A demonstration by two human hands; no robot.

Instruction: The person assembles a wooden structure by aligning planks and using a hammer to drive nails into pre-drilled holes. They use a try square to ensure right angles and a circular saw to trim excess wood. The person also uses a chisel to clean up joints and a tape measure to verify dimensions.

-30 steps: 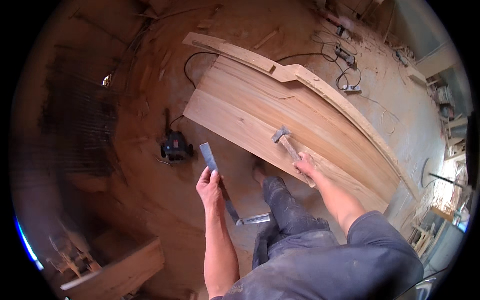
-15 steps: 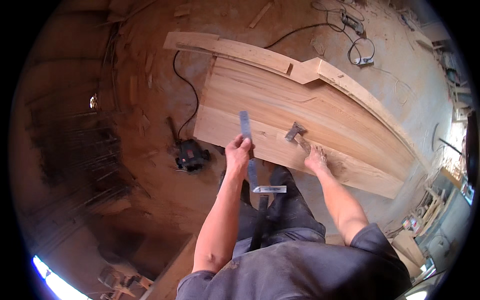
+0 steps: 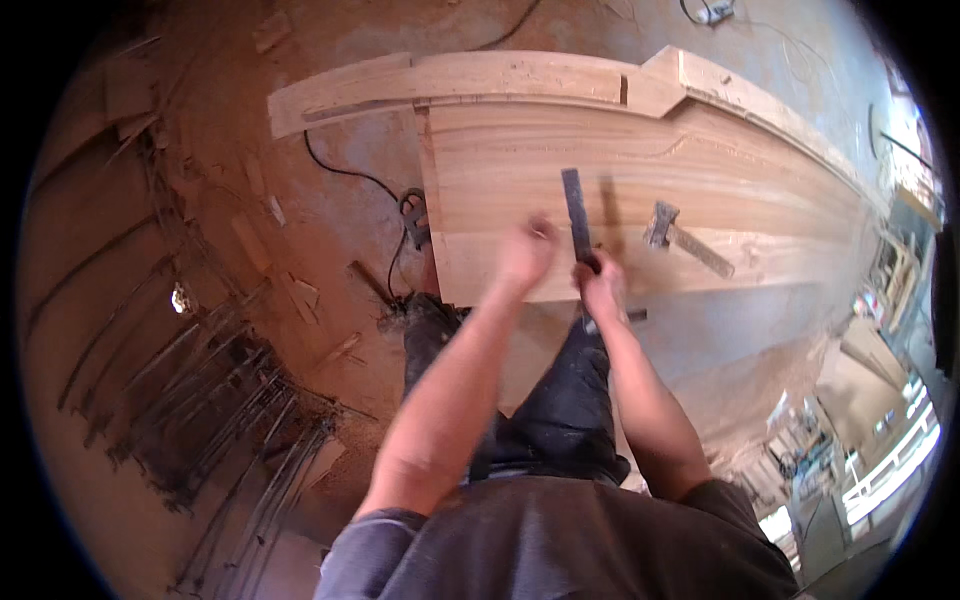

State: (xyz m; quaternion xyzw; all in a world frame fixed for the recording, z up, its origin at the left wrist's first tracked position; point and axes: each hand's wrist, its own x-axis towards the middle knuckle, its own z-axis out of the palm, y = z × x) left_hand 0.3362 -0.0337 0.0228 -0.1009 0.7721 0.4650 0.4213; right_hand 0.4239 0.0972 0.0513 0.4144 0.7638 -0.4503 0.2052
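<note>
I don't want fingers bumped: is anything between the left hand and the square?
Nothing visible stands between the left hand and the square, which the right hand holds. The hammer lies on the board, right of them.

Left hand motion-blurred, glare at right, dim left, bent black-rimmed edges.

Metal square; smooth wooden panel
</note>
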